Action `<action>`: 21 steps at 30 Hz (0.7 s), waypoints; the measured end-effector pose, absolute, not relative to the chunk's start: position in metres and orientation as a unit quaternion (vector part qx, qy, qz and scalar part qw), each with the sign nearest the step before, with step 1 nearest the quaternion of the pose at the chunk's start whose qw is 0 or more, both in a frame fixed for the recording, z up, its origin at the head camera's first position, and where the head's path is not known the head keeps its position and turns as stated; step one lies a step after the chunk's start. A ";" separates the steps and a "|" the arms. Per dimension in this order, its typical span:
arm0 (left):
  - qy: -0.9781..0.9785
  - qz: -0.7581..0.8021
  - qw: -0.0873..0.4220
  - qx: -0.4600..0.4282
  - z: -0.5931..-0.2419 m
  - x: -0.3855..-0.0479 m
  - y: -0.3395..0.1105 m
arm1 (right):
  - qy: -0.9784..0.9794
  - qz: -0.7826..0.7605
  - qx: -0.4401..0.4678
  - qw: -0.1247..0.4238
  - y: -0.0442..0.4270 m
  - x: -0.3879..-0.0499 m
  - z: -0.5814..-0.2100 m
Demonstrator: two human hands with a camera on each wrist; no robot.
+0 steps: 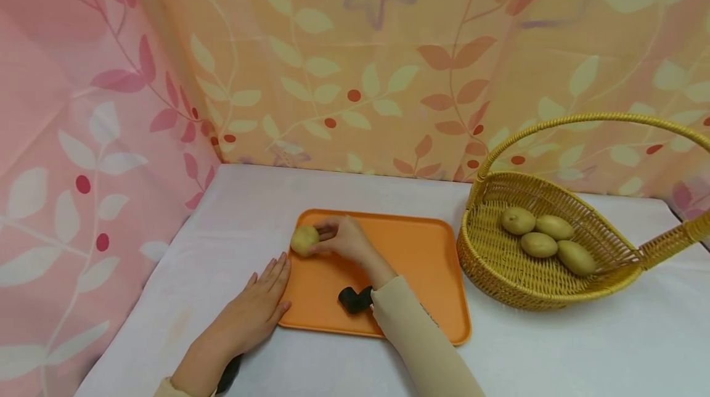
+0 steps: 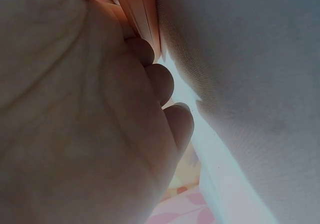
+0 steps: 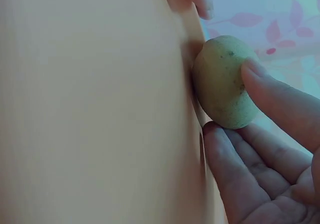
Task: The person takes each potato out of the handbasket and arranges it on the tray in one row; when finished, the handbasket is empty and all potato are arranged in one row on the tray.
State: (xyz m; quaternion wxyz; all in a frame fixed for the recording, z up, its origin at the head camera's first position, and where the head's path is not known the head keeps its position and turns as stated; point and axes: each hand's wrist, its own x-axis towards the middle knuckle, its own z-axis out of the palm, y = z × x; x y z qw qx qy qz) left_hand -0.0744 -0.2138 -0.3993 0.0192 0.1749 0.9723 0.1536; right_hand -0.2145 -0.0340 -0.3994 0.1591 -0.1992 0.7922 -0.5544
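Note:
A potato (image 1: 304,240) sits at the back left corner of the orange tray (image 1: 388,249). The right hand (image 1: 346,241) holds it from its right side; in the right wrist view the thumb lies on the potato (image 3: 225,82) and the fingers of the hand (image 3: 265,159) are against its lower edge. With fingers straight, the left hand (image 1: 255,307) rests at the tray's left edge. The left wrist view shows that hand's palm (image 2: 75,109) close up beside the tray's orange rim (image 2: 142,14).
A wicker basket (image 1: 499,289) with a tall handle stands right of the tray, several potatoes (image 1: 539,245) inside. A black device (image 1: 355,300) shows at the right wrist, over the tray. Patterned cloth (image 1: 344,76) hangs behind the white table (image 1: 266,193).

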 end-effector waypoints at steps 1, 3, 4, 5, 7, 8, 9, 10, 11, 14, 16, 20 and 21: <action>0.972 0.154 0.019 0.174 -0.399 -0.074 -0.214 | 0.791 -0.556 -0.201 0.159 -0.034 -0.214 -0.399; 0.973 0.154 0.017 0.172 -0.399 -0.074 -0.214 | 0.788 -0.558 -0.205 0.161 -0.035 -0.213 -0.399; 0.973 0.154 0.018 0.171 -0.399 -0.074 -0.215 | 0.786 -0.559 -0.207 0.164 -0.036 -0.212 -0.398; 0.973 0.154 0.017 0.171 -0.399 -0.073 -0.215 | 0.783 -0.562 -0.209 0.166 -0.036 -0.212 -0.398; 0.973 0.153 0.018 0.170 -0.399 -0.073 -0.215 | 0.779 -0.564 -0.212 0.171 -0.037 -0.211 -0.398; 0.973 0.154 0.018 0.170 -0.399 -0.073 -0.215 | 0.777 -0.566 -0.214 0.172 -0.037 -0.211 -0.398; 0.973 0.154 0.018 0.171 -0.399 -0.073 -0.216 | 0.776 -0.567 -0.214 0.174 -0.037 -0.211 -0.399; 0.973 0.154 0.019 0.171 -0.399 -0.073 -0.216 | 0.776 -0.568 -0.214 0.174 -0.037 -0.211 -0.399; 0.973 0.154 0.019 0.171 -0.399 -0.073 -0.216 | 0.774 -0.569 -0.215 0.175 -0.037 -0.211 -0.400; 0.972 0.156 0.019 0.172 -0.399 -0.073 -0.215 | 0.766 -0.579 -0.214 0.182 -0.035 -0.212 -0.401; 0.972 0.157 0.019 0.173 -0.398 -0.073 -0.215 | 0.759 -0.587 -0.210 0.187 -0.033 -0.212 -0.401; 0.972 0.158 0.021 0.173 -0.398 -0.074 -0.214 | 0.747 -0.603 -0.202 0.197 -0.030 -0.212 -0.401; 0.972 0.158 0.022 0.173 -0.398 -0.074 -0.214 | 0.746 -0.604 -0.200 0.198 -0.029 -0.212 -0.401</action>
